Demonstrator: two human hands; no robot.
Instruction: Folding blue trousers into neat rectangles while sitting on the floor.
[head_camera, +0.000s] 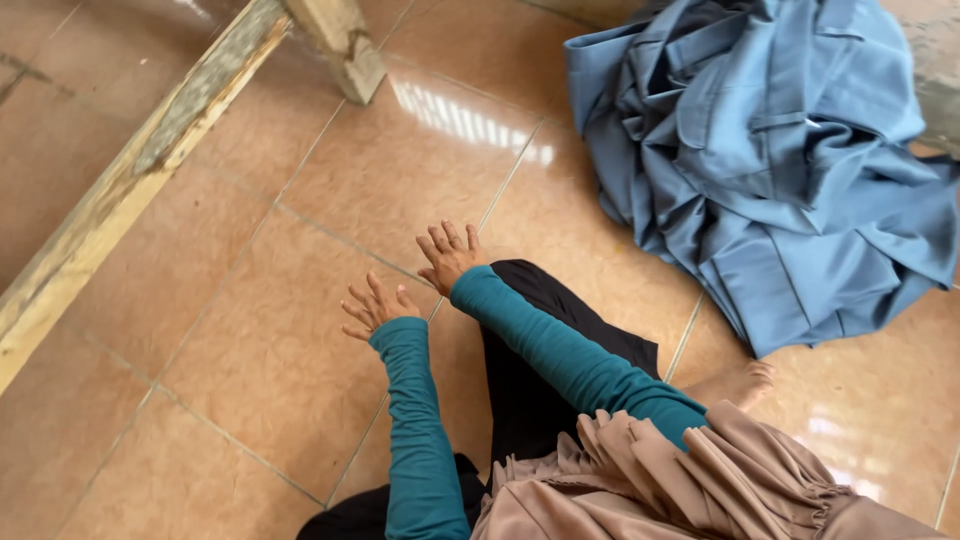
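Person seated on tiled floor (250, 350). Left hand (375, 308) and right hand (450, 255) both stretched forward, fingers spread apart, holding nothing; whether the palms touch the tiles cannot be told. Teal sleeves (560, 355) reach the wrists. Heap of blue cloth (780, 170) lies on the floor well to the right of the hands, untouched. Wooden beam (130, 180) slants across the upper left.

No packages, labels, signs or screens are showing anywhere in this view.
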